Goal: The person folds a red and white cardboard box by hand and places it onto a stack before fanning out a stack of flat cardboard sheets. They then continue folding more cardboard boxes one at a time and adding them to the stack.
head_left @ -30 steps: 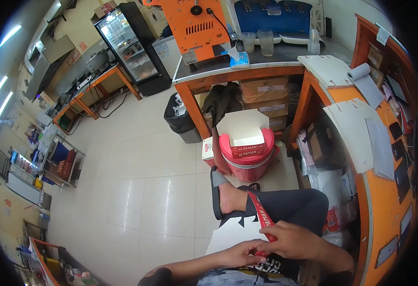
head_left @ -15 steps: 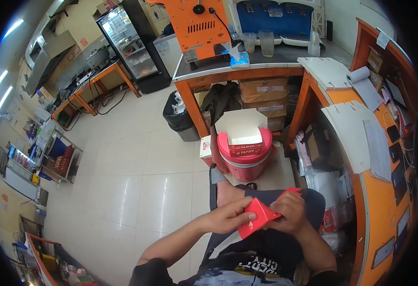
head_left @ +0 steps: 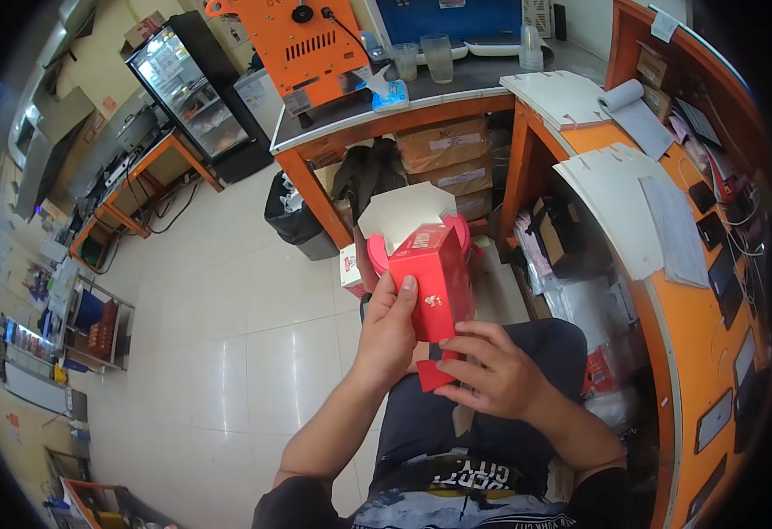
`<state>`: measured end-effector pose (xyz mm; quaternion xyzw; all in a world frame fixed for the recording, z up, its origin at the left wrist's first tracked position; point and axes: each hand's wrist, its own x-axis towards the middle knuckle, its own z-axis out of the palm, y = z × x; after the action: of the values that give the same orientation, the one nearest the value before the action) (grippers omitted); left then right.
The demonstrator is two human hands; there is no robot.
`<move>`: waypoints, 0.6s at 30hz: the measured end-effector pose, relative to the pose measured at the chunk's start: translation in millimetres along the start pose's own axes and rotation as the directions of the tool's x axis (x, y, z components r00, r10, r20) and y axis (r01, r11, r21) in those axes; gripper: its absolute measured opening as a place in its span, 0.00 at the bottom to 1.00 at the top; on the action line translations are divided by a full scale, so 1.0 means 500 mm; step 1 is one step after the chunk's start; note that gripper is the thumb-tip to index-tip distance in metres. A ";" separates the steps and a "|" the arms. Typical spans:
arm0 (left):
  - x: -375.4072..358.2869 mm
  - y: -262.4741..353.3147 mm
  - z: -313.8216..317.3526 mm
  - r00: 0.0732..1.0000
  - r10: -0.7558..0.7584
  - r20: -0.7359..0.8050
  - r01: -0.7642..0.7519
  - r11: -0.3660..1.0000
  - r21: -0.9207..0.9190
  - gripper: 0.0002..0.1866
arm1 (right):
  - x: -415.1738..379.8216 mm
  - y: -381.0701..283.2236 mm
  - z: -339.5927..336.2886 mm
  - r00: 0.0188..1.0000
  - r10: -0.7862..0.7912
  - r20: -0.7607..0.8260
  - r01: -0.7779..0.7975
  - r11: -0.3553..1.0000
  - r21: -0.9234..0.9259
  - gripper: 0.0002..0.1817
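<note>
A red cardboard box with white print is held up in front of my lap, its side panels folded up. My left hand grips its left side, thumb on the front face. My right hand is at the lower right, fingers pinching a small red flap that sticks out at the bottom. Behind the box, an open white-lined carton rests on a pink-red round container, which is partly hidden.
An orange-framed counter carries an orange machine and plastic cups. On the right, an orange desk holds white card sheets and phones. A black bin stands by the counter.
Both hands have raised the red box away from my lap, and it now stands more upright and opened out. The camera view has shifted, so the surroundings appear further left and higher.
</note>
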<state>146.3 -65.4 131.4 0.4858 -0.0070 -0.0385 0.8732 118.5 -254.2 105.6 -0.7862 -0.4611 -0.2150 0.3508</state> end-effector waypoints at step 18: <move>-0.098 -0.107 -0.018 0.994 -0.093 0.062 0.087 0.992 0.094 0.17 | -0.043 -0.004 0.032 0.969 -0.037 -0.245 -0.031 0.962 -0.270 0.09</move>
<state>94.8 -82.1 82.7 0.5235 -0.0158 -0.0934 0.8468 106.6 -253.9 81.8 -0.7932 -0.3809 -0.3732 0.2942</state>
